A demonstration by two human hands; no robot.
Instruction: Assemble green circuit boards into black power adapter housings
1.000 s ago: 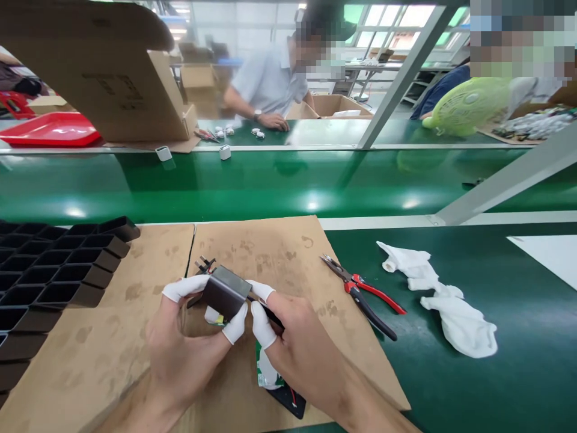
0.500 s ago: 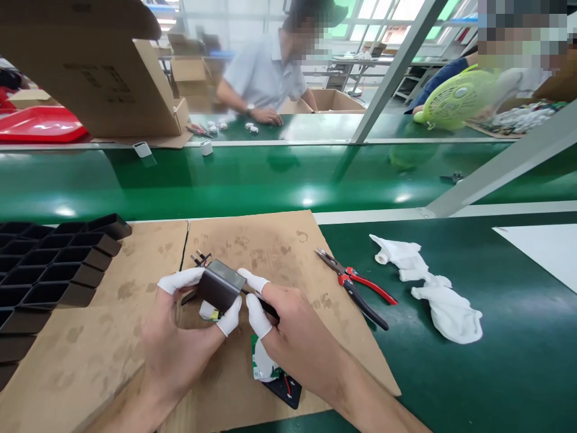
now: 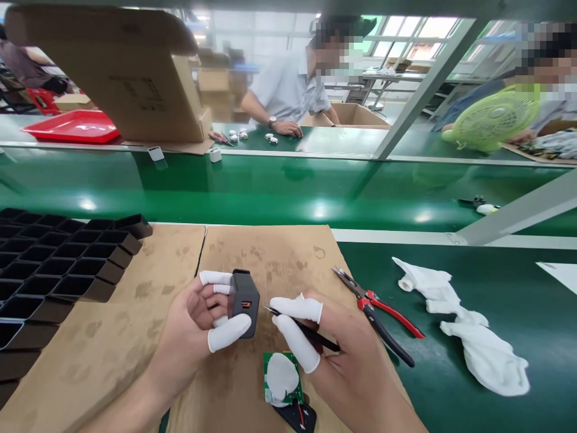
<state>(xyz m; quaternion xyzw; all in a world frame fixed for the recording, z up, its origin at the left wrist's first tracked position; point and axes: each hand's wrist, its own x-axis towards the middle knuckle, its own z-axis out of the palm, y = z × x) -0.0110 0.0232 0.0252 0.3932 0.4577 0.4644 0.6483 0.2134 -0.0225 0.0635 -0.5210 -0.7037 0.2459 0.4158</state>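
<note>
My left hand (image 3: pixel 192 319), with white finger cots on its fingertips, grips a black charger housing (image 3: pixel 243 293). One end of the housing, with an orange-lined port, faces right. In my right hand (image 3: pixel 347 355), thumb and finger, also in white cots, pinch black tweezers (image 3: pixel 318 337). Their tip points at the port end, a small gap away. Below the hands, a green circuit board (image 3: pixel 267 394) carrying a white blob (image 3: pixel 282 374) lies on the cardboard, beside a black plate (image 3: pixel 310 418) with a red wire.
Red-and-black pliers (image 3: pixel 367 304) lie at the right edge of the cardboard sheet (image 3: pixel 270 246). White cloth pieces (image 3: pixel 487 355) are farther right. Several black housings (image 3: pixel 67 264) stand in rows on the left. Across the green belt (image 3: pixel 270 192), a person (image 3: pixel 288 90) sits near a green fan (image 3: pixel 496 117).
My left hand has turned the housing so its port end shows. The tweezers have drawn back from it to the right. The view has tilted and shifted; more of the circuit board shows.
</note>
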